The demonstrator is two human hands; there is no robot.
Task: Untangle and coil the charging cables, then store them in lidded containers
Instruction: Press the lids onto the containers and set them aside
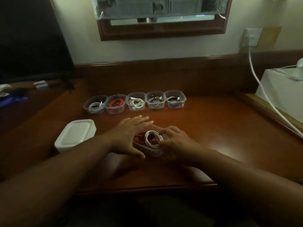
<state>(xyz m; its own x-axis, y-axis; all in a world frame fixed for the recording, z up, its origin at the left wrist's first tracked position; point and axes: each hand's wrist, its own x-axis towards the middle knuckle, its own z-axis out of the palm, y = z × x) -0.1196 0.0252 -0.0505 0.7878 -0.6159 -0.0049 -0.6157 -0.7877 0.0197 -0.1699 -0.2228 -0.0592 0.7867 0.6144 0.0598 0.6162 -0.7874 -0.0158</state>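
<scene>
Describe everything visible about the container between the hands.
The near container is a small clear plastic tub, lidless, upright on the desk in front of the row of five. It holds a red cable and a white coil. The left hand rests against its left side; the right hand touches the coil.

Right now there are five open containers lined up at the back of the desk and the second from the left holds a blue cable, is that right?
Not quite. The head view shows five open containers, but the second from the left holds a red cable, not a blue one.
</scene>
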